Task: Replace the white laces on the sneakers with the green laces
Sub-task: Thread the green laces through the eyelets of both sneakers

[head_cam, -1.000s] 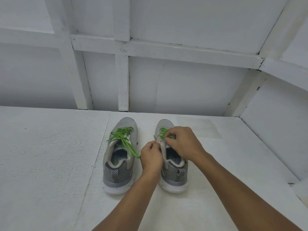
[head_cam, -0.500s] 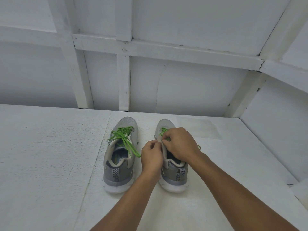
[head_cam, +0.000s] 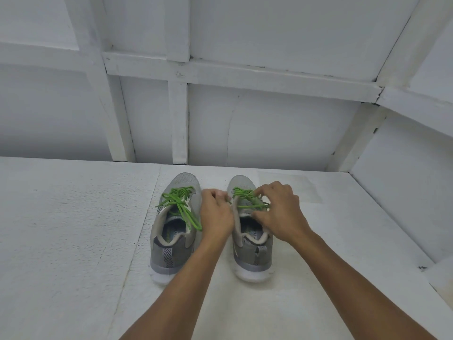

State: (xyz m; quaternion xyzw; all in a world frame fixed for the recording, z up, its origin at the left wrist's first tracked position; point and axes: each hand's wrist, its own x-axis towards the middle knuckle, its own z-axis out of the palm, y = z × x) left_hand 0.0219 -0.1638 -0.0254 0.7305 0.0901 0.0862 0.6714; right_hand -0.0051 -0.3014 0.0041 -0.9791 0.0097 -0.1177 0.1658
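Two grey sneakers stand side by side on a white floor, heels toward me. The left sneaker point(head_cam: 174, 231) carries green laces point(head_cam: 179, 202) tied in a loose bow, one end trailing over its right side. The right sneaker point(head_cam: 250, 241) is threaded with green laces point(head_cam: 247, 200) across its tongue. My left hand point(head_cam: 215, 212) sits between the shoes with curled fingers pinching at the right sneaker's left eyelet edge. My right hand point(head_cam: 279, 214) lies over the right sneaker's right side, fingertips pinching the green lace. No white laces are in view.
White panelled walls point(head_cam: 245, 119) with raised battens close the space behind and to the right. A seam point(head_cam: 137, 241) runs along the white floor left of the shoes. A low white ledge point(head_cam: 438, 278) juts in at the right edge.
Both hands slid forward toward the toe of the right sneaker and drew apart, uncovering its tongue opening and more green lace. The sneakers stayed put.
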